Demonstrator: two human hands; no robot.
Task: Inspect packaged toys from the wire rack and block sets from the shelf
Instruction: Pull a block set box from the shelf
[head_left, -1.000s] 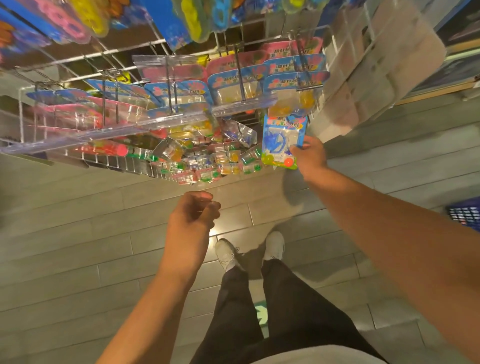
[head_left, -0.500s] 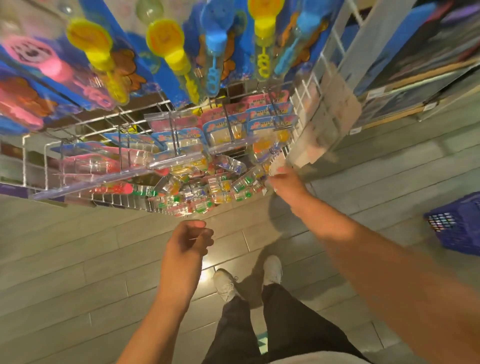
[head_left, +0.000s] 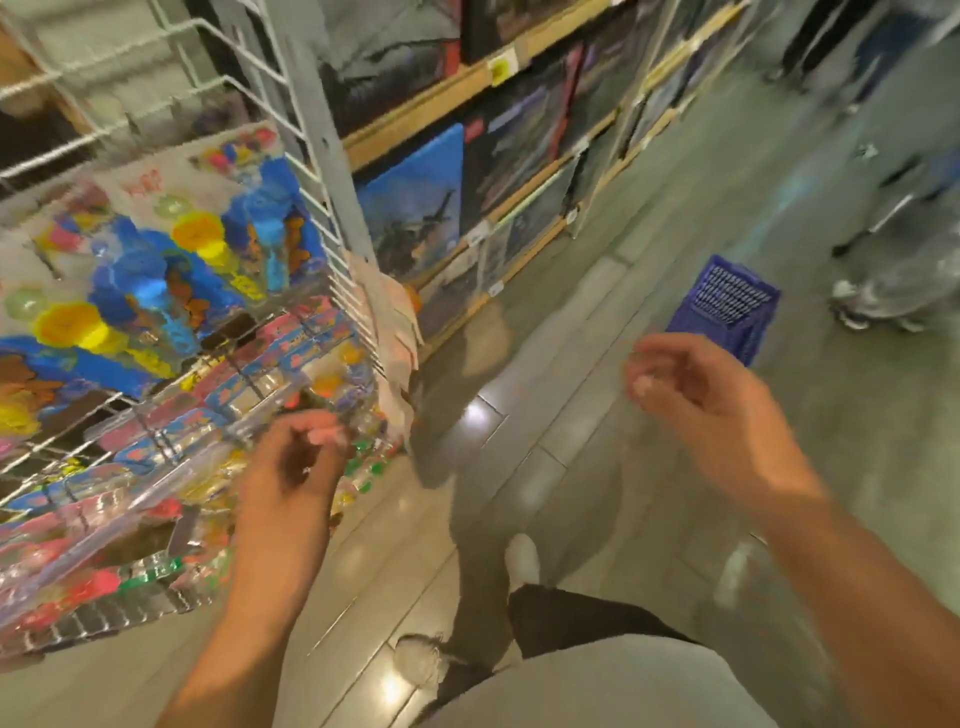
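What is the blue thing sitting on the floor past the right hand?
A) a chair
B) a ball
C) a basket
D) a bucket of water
C: a blue basket with slotted sides stands on the grey floor, beyond the right hand.

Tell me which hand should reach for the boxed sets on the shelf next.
Right, probably. The right hand is empty and nearer the shelf boxes; the left hand sits by the wire rack.
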